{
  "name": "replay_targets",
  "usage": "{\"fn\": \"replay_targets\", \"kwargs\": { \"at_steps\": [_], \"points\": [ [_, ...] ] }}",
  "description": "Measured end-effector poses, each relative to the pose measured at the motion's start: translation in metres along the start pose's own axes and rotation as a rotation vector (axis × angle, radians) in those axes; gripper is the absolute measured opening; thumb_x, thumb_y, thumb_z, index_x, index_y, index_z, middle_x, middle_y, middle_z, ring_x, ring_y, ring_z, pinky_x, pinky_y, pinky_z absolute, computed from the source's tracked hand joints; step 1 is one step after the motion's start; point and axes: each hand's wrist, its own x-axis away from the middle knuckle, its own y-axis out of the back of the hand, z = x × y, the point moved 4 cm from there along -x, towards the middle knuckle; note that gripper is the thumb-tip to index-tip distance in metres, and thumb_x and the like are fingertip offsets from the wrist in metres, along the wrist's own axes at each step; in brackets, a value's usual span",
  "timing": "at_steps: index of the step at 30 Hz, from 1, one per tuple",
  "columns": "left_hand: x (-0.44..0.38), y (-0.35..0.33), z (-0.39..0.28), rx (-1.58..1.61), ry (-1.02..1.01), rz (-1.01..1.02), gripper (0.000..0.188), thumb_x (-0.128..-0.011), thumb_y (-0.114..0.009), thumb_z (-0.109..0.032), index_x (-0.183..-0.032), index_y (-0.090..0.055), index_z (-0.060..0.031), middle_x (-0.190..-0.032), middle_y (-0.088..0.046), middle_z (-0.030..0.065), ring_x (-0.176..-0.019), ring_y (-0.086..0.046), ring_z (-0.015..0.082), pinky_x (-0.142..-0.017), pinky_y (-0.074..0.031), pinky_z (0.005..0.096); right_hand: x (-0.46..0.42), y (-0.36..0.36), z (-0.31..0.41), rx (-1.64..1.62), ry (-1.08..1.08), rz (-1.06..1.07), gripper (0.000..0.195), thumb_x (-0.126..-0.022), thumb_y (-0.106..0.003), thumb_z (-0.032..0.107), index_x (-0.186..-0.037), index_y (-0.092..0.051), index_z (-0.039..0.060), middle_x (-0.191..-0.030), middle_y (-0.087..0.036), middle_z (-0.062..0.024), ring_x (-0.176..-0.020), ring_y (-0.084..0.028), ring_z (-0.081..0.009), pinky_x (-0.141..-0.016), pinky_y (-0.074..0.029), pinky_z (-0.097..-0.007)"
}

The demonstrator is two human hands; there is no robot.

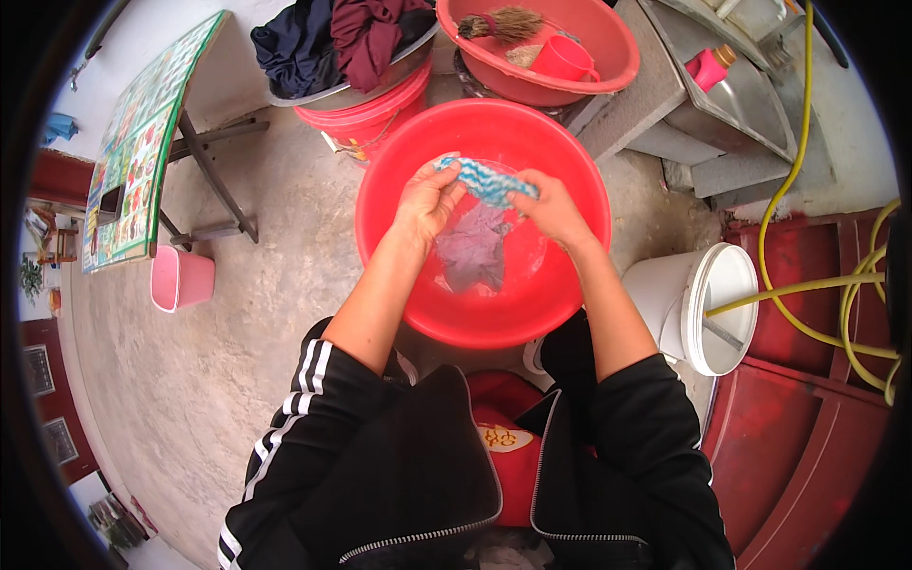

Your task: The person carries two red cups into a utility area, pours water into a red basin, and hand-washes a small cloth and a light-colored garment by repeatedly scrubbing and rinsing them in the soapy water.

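Between my two hands a blue-and-white striped cloth (488, 182) is stretched above a large red plastic basin (385, 271). My left hand (432, 196) grips its left end, the palm partly turned up. The right end is pinched in my right hand (547, 206), slightly lower. Below the cloth, a wet greyish-purple cloth (474, 249) lies crumpled on the basin floor. Some water seems to glint around it.
Behind the basin, a metal bowl of dark clothes (370, 46) rests on a red bucket (363, 117). Beside it, a second red basin (613, 43) holds a pink mug (563, 60) and a straw brush (509, 25). A white bucket (655, 285) with a yellow hose (791, 288) lies right.
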Motion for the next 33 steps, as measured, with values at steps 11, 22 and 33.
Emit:
{"fn": "replay_targets", "kwargs": {
  "at_steps": [11, 22, 33],
  "points": [
    [-0.003, 0.010, 0.035, 0.179, 0.354, 0.132, 0.034, -0.086, -0.055, -0.046, -0.067, -0.054, -0.0171, -0.061, -0.057, 0.0029, -0.049, -0.051, 0.0172, -0.050, -0.047, 0.0342, 0.041, -0.079, 0.044, 0.476, 0.642, -0.217, 0.014, -0.083, -0.062, 0.019, -0.091, -0.057, 0.0090, -0.077, -0.060, -0.0134, -0.069, -0.062, -0.0242, -0.058, -0.048, -0.0354],
    [0.005, 0.008, 0.059, 0.364, 0.439, 0.500, 0.031, -0.089, -0.045, -0.040, -0.070, -0.053, -0.0170, -0.068, -0.059, 0.0027, -0.064, -0.059, 0.0199, -0.064, -0.050, 0.0368, 0.043, -0.090, 0.050, 0.664, 0.761, -0.346, 0.021, -0.082, -0.062, 0.028, -0.081, -0.055, 0.0091, -0.070, -0.061, -0.0115, -0.061, -0.062, -0.0304, -0.051, -0.047, -0.0401],
    [-0.013, 0.019, 0.082, 0.489, 0.443, 0.531, 0.026, -0.088, -0.049, -0.036, -0.078, -0.058, -0.0139, -0.076, -0.062, 0.0052, -0.073, -0.061, 0.0226, -0.072, -0.050, 0.0383, 0.040, -0.085, 0.043, 0.629, 0.716, -0.515, 0.022, -0.082, -0.062, 0.032, -0.079, -0.057, 0.0111, -0.064, -0.061, -0.0122, -0.058, -0.061, -0.0308, -0.050, -0.047, -0.0411]
  ]
}}
